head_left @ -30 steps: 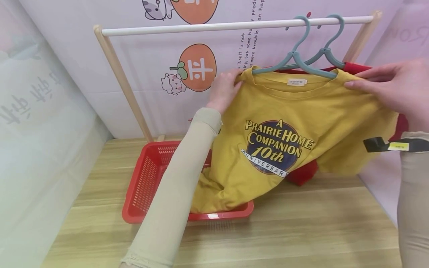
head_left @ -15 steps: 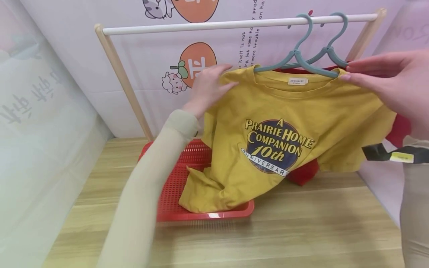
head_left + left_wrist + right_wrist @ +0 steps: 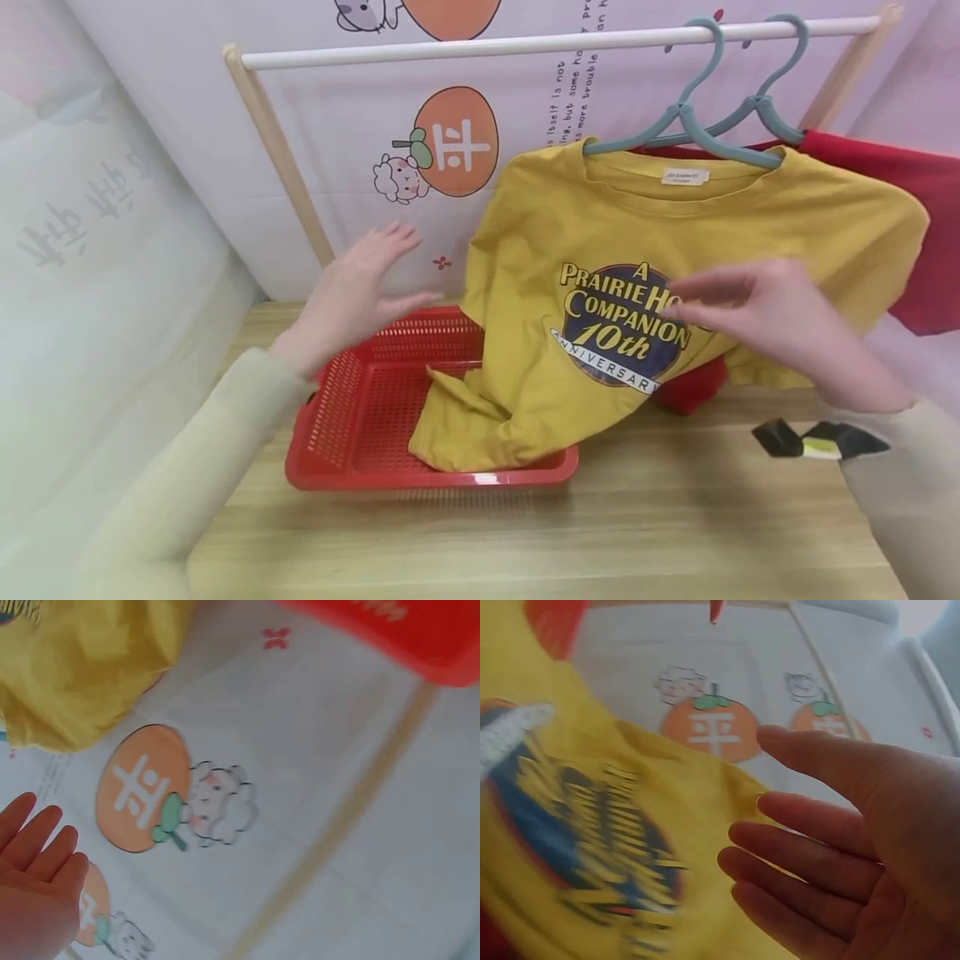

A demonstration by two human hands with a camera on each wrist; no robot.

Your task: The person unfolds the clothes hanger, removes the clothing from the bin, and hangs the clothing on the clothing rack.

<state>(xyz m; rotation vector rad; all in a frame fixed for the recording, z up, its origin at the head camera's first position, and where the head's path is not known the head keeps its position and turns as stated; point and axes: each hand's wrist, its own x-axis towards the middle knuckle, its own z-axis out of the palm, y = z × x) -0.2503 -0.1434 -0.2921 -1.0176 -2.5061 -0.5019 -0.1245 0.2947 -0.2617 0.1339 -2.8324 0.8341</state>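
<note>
A yellow T-shirt (image 3: 540, 250) with a printed round logo hangs by its neck on a blue-green hanger (image 3: 684, 112) from the rack's white bar. Its lower left part droops into a red plastic basket (image 3: 322, 479). To the left of the shirt and above the basket, my left hand (image 3: 348, 296) is apart from both, thumb and fingers spread. My right hand (image 3: 772, 312) is in front of the shirt's print, its fingers extended and holding nothing. In the right wrist view the right hand (image 3: 855, 840) has relaxed fingers near the blurred yellow cloth.
Behind the yellow shirt a red garment (image 3: 937, 217) hangs on a second blue-green hanger (image 3: 761, 104). The rack has a white bar (image 3: 450, 50) and wooden posts (image 3: 281, 158). Basket and rack stand on a wood-grain table (image 3: 525, 550) before a printed white backdrop.
Both hands have let go of the yellow shirt's shoulders. The left hand has moved left and down, the right hand down and left. The shirt stays on its hanger.
</note>
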